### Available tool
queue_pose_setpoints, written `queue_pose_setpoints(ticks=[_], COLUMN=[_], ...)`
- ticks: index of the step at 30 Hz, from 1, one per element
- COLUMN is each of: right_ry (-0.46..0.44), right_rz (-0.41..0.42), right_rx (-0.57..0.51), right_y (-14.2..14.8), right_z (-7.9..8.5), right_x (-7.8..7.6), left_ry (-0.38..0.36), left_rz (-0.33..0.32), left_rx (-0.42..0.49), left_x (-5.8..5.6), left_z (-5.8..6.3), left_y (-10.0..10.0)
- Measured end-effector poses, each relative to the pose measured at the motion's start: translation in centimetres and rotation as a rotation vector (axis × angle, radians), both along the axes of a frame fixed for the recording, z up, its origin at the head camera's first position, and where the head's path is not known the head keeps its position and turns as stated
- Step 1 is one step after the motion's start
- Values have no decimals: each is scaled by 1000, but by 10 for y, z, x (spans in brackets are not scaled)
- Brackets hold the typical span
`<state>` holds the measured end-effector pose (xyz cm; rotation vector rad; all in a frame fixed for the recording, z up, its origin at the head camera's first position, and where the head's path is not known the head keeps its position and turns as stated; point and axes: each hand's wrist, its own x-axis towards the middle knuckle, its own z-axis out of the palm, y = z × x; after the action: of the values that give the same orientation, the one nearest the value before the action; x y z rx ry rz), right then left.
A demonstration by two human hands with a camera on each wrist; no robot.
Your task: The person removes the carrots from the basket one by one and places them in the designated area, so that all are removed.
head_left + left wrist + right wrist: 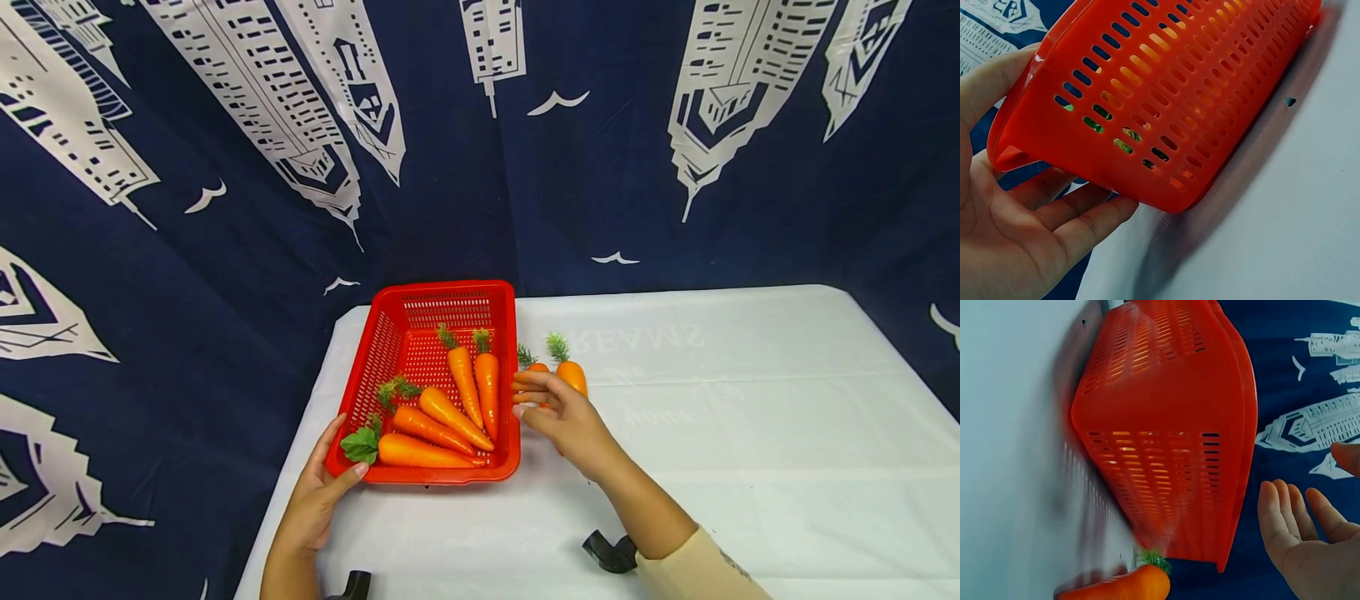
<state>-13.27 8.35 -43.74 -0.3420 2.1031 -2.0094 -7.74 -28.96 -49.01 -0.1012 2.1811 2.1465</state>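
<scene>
A red plastic basket with slotted walls holds several orange carrots with green tops. At its near left corner, my left hand grips the rim; in the left wrist view the thumb lies over the rim and the fingers reach beneath it along the outer wall. My right hand is beside the basket's right rim, its fingers loosely extended and holding nothing. Two more carrots lie on the table right of the basket, partly hidden behind this hand. One carrot appears low in the right wrist view.
The white cloth-covered table extends to the right. Behind and to the left hangs a dark blue curtain printed with white buildings and birds. Black curved pieces show near both wrists.
</scene>
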Motion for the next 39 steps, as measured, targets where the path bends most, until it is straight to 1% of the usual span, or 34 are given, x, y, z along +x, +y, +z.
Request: queue_pose_setpoints(ticks=[5, 11, 15, 19, 27, 31, 36, 39], right_ry=[12, -9, -26, -25, 19, 36, 69, 67], right_rz=[47, 113, 150, 170, 194, 211, 254, 283], right_rx=[-2, -19, -5, 9, 55, 119, 171, 171], right_y=[-6, -15, -23, -31, -44, -51, -59, -65], right_z=[2, 4, 4, 3, 2, 2, 2, 1], right_x=[2, 3, 2, 2, 3, 3, 2, 3], left_ry=[-1, -5, -5, -10, -16, -13, -11, -11], left_rz=[4, 6, 10, 12, 14, 11, 12, 16], left_rx=[2, 0, -8, -10, -16, -14, -14, -17], left_x=[0, 0, -1, -1, 0, 0, -1, -1], left_z=[-1, -1, 0, 1, 0, -1, -1, -1], left_y=[-1, -1, -1, 0, 0, -1, -1, 0])
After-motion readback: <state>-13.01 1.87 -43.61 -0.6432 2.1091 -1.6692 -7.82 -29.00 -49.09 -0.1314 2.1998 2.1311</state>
